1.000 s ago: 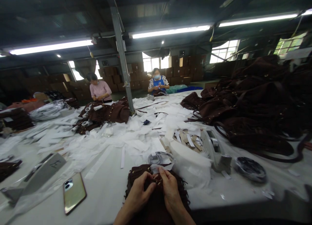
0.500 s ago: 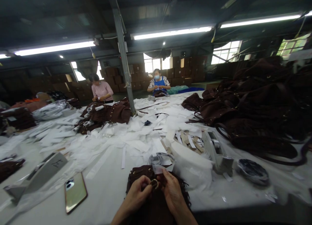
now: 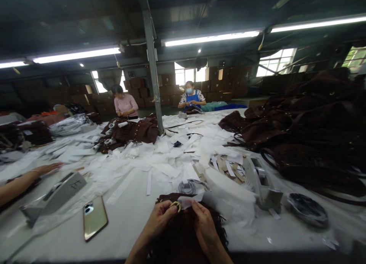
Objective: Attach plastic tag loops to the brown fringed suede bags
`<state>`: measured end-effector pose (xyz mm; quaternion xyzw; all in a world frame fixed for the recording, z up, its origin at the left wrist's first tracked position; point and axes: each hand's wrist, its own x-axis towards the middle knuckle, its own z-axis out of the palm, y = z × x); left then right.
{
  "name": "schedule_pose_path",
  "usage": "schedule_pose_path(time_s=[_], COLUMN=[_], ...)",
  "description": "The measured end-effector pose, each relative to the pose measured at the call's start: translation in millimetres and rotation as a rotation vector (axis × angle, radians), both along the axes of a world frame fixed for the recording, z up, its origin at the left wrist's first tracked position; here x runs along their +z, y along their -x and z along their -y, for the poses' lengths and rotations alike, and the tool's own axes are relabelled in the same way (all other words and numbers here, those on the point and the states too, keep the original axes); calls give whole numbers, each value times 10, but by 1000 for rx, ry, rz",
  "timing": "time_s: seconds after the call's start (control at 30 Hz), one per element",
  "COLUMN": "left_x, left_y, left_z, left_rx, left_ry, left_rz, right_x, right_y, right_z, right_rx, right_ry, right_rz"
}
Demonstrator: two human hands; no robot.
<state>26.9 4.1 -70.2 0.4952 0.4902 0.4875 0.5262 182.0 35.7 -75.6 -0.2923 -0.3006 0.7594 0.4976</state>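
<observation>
Before me lies a dark brown fringed bag [image 3: 178, 239] with small metal eyelets, at the table's near edge. My left hand [image 3: 158, 220] pinches a gold-coloured ring [image 3: 178, 206] between thumb and forefinger above it. In my right hand [image 3: 205, 222], the fingertips are closed on a thin, see-through white wrapping piece [image 3: 185, 202] that reaches across to the ring. Whether the wrapping goes around the ring I cannot tell. Just beyond the bag rests a coiled grey strap or cord [image 3: 187, 186] in clear plastic.
A phone [image 3: 95, 219] and a grey tape dispenser [image 3: 58, 197] lie left; another dispenser [image 3: 261, 184] and a dark wrapped coil [image 3: 307, 210] lie right. Brown bags [image 3: 309, 130] are heaped right. A co-worker's arm [image 3: 27, 182] reaches in from the left. Two people work across the table.
The ring is now raised and turned more into view, with the wrapping stretched sideways between my hands. A co-worker's arm has come in at the left. The view has shifted slightly left.
</observation>
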Motion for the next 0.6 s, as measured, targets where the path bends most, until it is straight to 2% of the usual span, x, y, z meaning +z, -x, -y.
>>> schedule_pose_path(time_s=[0.2, 0.33, 0.47, 0.6], left_x=[58, 75, 89, 99], left_y=[-43, -93, -118, -105], left_z=[-4, 2, -28, -67], left_rx=[27, 103, 105, 70], left_ry=[-10, -60, -92, -39], left_rz=[-146, -262, -157, -11], right_x=[-79, -150, -165, -135], right_y=[3, 1, 30, 34], right_z=[-23, -50, -88, -134], right_rx=[65, 18, -4, 102], right_ry=[-98, -193, -204, -214], right_rz=[12, 129, 194, 232])
